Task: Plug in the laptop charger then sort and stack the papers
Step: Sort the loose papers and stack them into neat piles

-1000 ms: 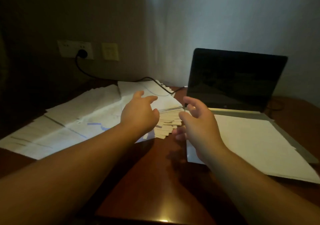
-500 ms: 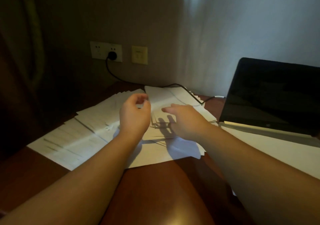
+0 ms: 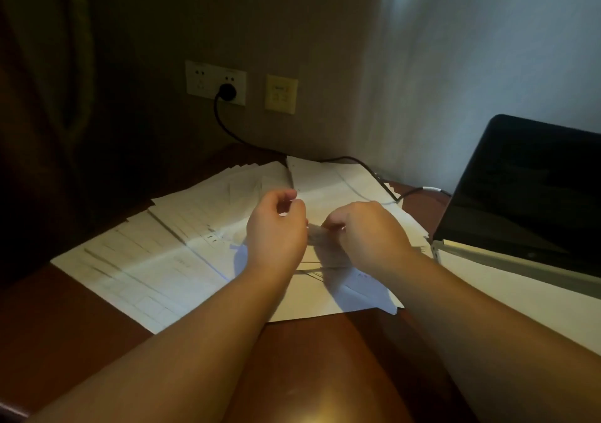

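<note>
Wall socket (image 3: 216, 82): charger plug (image 3: 226, 92) seated, cable (image 3: 344, 159) running right toward laptop (image 3: 523, 191). Papers (image 3: 156, 260) fanned over wooden desk (image 3: 325, 374). Left hand (image 3: 276, 230) and right hand (image 3: 367, 230), fingers curled, pinch a small paper bundle (image 3: 317, 232) between them above the spread sheets

table (image 3: 318, 374): glossy polished wood | papers (image 3: 156, 270): matt white paper | laptop (image 3: 527, 188) screen: glossy black, base edge silvery | wall socket (image 3: 215, 82): smooth plastic
</note>
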`<state>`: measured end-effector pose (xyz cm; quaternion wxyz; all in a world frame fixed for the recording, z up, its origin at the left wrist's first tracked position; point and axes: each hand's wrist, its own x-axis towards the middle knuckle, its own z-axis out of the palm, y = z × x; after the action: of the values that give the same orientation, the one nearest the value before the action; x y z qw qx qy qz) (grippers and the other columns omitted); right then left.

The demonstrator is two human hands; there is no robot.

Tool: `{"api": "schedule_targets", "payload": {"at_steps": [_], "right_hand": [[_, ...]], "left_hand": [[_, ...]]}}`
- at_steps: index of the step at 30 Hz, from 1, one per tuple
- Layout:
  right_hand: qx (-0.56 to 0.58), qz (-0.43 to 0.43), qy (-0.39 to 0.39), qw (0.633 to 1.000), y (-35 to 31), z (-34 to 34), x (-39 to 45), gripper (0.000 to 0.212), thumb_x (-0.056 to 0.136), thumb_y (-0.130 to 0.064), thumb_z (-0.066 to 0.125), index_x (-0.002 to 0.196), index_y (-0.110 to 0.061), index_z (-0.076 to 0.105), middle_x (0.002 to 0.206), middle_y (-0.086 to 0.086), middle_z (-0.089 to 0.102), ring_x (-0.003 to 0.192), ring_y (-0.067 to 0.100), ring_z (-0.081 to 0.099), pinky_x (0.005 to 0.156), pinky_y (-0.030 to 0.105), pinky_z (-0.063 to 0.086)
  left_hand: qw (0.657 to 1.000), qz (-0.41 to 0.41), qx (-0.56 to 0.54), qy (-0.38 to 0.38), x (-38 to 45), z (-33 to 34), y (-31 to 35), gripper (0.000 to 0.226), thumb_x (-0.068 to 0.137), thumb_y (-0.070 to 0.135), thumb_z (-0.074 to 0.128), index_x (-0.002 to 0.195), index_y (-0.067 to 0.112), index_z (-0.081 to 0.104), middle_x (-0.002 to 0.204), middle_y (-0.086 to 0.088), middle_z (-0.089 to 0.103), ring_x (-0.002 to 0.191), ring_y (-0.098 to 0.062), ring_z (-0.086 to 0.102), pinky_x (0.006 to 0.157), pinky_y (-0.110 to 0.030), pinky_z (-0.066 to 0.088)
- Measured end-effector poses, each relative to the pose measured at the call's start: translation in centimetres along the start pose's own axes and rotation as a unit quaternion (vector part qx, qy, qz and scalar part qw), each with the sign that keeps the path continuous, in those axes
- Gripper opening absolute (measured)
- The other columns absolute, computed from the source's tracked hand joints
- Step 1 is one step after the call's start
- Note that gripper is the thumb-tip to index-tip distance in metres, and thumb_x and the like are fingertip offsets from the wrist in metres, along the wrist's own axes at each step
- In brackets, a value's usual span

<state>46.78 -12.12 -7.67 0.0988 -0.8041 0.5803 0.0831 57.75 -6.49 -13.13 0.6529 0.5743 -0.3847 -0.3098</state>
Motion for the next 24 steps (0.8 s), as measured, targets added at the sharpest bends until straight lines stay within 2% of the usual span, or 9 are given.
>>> {"api": "schedule_targets", "payload": {"at_steps": [2,4,8,9,13,15,18,22,24], "right_hand": [[0.048,-0.020,0.157,0.986,0.8,1.3,-0.2,0.019,0.097,-0.023,0.053,0.107,-0.024,0.069,0.102,-0.001,0.065,0.091,0.020,0.060,0.082,0.032,0.051],[0.084,-0.035,0.231,0.969,1.3,2.1,-1.0,0.017,0.099,-0.024,0.053,0.104,-0.027,0.069,0.096,-0.002,0.065,0.087,0.019,0.061,0.079,0.032,0.053],[0.071,-0.155,0.401,0.900,1.2,2.8,-1.6,0.012,0.092,-0.016,0.064,0.090,-0.019,0.075,0.082,0.003,0.066,0.074,0.024,0.060,0.065,0.041,0.054],[0.050,-0.172,0.414,0.892,1.1,2.8,-1.8,0.010,0.089,-0.013,0.066,0.088,-0.018,0.075,0.079,0.004,0.065,0.071,0.026,0.060,0.062,0.042,0.054],[-0.020,-0.205,0.423,0.882,0.2,2.9,-2.6,0.010,0.084,-0.014,0.073,0.092,-0.020,0.075,0.087,0.003,0.065,0.067,0.025,0.062,0.058,0.039,0.055],[0.014,-0.237,0.448,0.862,-0.1,3.0,-2.9,0.015,0.084,-0.010,0.069,0.096,-0.016,0.075,0.102,0.007,0.066,0.073,0.028,0.065,0.060,0.041,0.057],[0.089,-0.233,0.467,0.848,-0.6,3.5,-3.3,0.026,0.085,-0.005,0.068,0.109,-0.014,0.065,0.122,0.007,0.052,0.088,0.025,0.062,0.069,0.038,0.057],[0.128,-0.120,0.416,0.892,-0.3,3.8,-3.1,0.025,0.089,-0.014,0.067,0.096,-0.023,0.045,0.098,-0.006,0.043,0.080,0.013,0.048,0.063,0.020,0.043],[0.133,-0.074,0.381,0.912,0.5,3.9,-2.7,0.025,0.091,-0.018,0.066,0.096,-0.025,0.042,0.098,-0.006,0.045,0.082,0.012,0.047,0.063,0.019,0.038]], "left_hand": [[1.000,-0.008,0.002,0.007,0.0,0.1,0.0,0.023,0.098,0.022,0.053,0.118,0.033,0.056,0.092,-0.001,0.066,0.080,-0.016,0.065,0.066,-0.035,0.054],[0.999,-0.039,-0.009,0.003,0.0,0.0,0.2,0.025,0.100,0.025,0.052,0.124,0.030,0.052,0.085,-0.004,0.066,0.075,-0.018,0.064,0.064,-0.035,0.052],[0.957,-0.199,-0.206,-0.049,-0.2,0.0,1.3,0.016,0.102,0.037,0.050,0.115,0.026,0.052,0.102,-0.011,0.066,0.085,-0.024,0.070,0.085,-0.041,0.059],[0.939,-0.231,-0.250,-0.056,-0.2,0.0,1.6,0.018,0.102,0.041,0.051,0.110,0.025,0.052,0.101,-0.013,0.067,0.083,-0.026,0.072,0.089,-0.044,0.058],[0.901,-0.286,-0.312,-0.096,0.3,-0.6,2.1,0.034,0.100,0.046,0.052,0.118,0.017,0.047,0.095,-0.019,0.075,0.078,-0.029,0.076,0.070,-0.042,0.062],[0.904,-0.290,-0.289,-0.125,0.5,-0.9,2.1,0.034,0.101,0.029,0.055,0.121,0.002,0.057,0.101,-0.022,0.074,0.084,-0.030,0.076,0.071,-0.040,0.062],[0.910,-0.286,-0.278,-0.118,0.8,-1.1,1.9,0.029,0.097,0.003,0.051,0.126,-0.004,0.056,0.089,-0.022,0.073,0.070,-0.025,0.075,0.058,-0.032,0.059],[0.894,-0.300,-0.326,-0.061,1.5,-1.4,1.7,0.034,0.097,-0.003,0.049,0.131,-0.002,0.044,0.117,-0.032,0.059,0.068,-0.032,0.074,0.057,-0.034,0.060],[0.888,-0.296,-0.349,-0.042,1.7,-1.4,1.5,0.036,0.097,-0.005,0.048,0.132,0.002,0.042,0.122,-0.031,0.052,0.060,-0.030,0.073,0.053,-0.031,0.058]]}}
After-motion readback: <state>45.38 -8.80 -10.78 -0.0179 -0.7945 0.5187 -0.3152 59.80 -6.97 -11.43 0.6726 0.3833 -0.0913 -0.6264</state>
